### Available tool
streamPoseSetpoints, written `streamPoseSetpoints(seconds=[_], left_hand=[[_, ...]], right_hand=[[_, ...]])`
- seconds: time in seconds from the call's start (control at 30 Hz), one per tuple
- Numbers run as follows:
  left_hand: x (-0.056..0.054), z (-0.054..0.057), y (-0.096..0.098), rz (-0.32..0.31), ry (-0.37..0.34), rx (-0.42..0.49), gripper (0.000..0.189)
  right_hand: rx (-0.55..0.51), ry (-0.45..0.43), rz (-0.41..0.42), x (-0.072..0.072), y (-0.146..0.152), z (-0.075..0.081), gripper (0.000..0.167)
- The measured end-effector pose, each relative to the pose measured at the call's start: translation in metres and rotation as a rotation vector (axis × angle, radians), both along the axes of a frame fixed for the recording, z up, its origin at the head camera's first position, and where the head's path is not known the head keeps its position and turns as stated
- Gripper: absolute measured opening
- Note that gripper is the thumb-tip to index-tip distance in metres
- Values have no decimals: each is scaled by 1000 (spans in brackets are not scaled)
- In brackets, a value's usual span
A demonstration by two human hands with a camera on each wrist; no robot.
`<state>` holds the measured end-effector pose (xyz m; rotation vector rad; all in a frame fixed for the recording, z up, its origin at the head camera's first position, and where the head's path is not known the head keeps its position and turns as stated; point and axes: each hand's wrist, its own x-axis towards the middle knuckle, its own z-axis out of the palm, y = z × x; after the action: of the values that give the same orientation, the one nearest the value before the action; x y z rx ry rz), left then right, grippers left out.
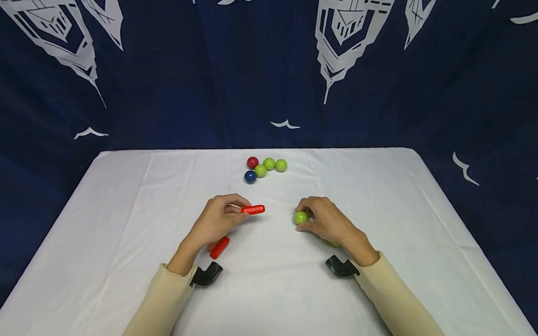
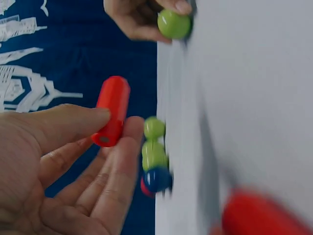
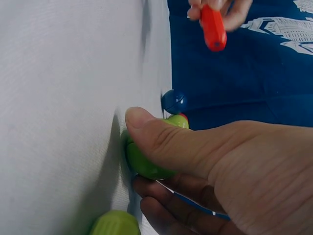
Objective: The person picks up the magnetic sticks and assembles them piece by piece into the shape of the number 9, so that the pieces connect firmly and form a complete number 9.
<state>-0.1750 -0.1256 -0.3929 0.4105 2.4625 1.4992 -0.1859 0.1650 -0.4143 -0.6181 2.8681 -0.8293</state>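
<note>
My left hand (image 1: 219, 219) pinches a short red cylinder (image 1: 254, 210) between thumb and fingers, raised above the white table. In the left wrist view, a small dark hole shows in the near end of the held cylinder (image 2: 113, 110). On the table by the left wrist lies another red cylinder (image 1: 220, 247), with a duller reddish piece partly hidden beside it. My right hand (image 1: 328, 218) grips a shiny green ball (image 1: 301, 217) close to the tabletop, thumb over it in the right wrist view. Under the right wrist, a ridged green piece (image 3: 116, 225) is mostly hidden.
Toward the table's far edge sits a cluster: a dark red ball (image 1: 252, 163), a blue ball (image 1: 250, 177) and three green balls (image 1: 269, 164). A white cloth covers the table (image 1: 267, 300). Behind it hangs a dark blue curtain (image 1: 210, 100) with white building prints.
</note>
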Motion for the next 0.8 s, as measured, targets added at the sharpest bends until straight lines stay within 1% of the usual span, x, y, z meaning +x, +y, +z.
streamPoseSetpoints(seconds=[0.17, 0.33, 0.47, 0.6, 0.8], left_hand=[[-6, -5, 31, -51, 28, 6, 20], [-2, -13, 53, -48, 74, -28, 22], [0, -21, 64, -21, 110, -31, 21], [1, -28, 71, 3, 140, -33, 19], [3, -37, 76, 0, 176, -55, 19]], right_hand=[[15, -2, -6, 0, -1, 0, 36], [22, -4, -4, 0, -1, 1, 35], [28, -9, 4, -1, -2, 3, 35], [27, -22, 9, -1, -2, 5, 36], [48, -40, 10, 1, -1, 5, 38]])
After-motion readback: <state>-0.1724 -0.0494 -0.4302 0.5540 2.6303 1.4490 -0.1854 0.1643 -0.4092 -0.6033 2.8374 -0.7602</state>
